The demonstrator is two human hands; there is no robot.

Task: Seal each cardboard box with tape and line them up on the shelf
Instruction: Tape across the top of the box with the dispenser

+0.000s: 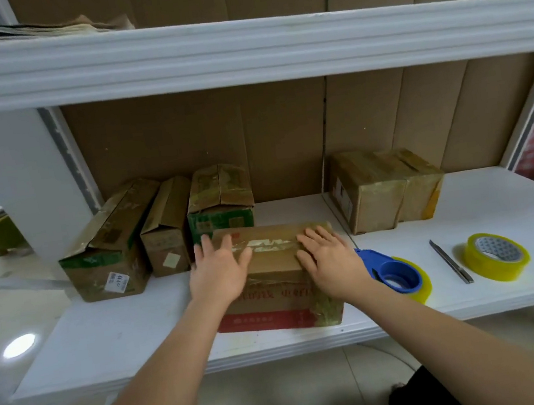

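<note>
Brown cardboard box [274, 279], red print along its lower front, clear tape glinting across the top seam, on the white shelf [473, 287] near the front edge, about mid-width. Left hand [218, 271] flat on the box's left top edge, fingers straight and spread, gripping nothing. Right hand [329, 262] flat on the right top edge, fingers straight too, nothing held.

Behind and to the left, in a row towards the back: a box with green print [109, 250] at the far left, tilted, a white label on its front; a narrow plain brown box [165, 229] beside it; a taller green-printed box [219, 201] touching the rear left of the handled box. To the right, apart from those, two taped brown boxes [382, 187] pressed side by side. Six boxes in all.

On the shelf right of the hands: a blue tape dispenser [393, 272] loaded with a yellowish roll, just beside the right wrist; a slim metal utility knife [451, 261]; a loose roll of yellow tape [496, 256] lying flat. Two tape rolls, one knife.

White metal shelving, an upper shelf [238, 49] overhead with a stack of flattened cardboard at its left end. Brown cardboard sheets [284, 138] lining the back. Pale glossy tiled floor [10, 324] below and to the left.
</note>
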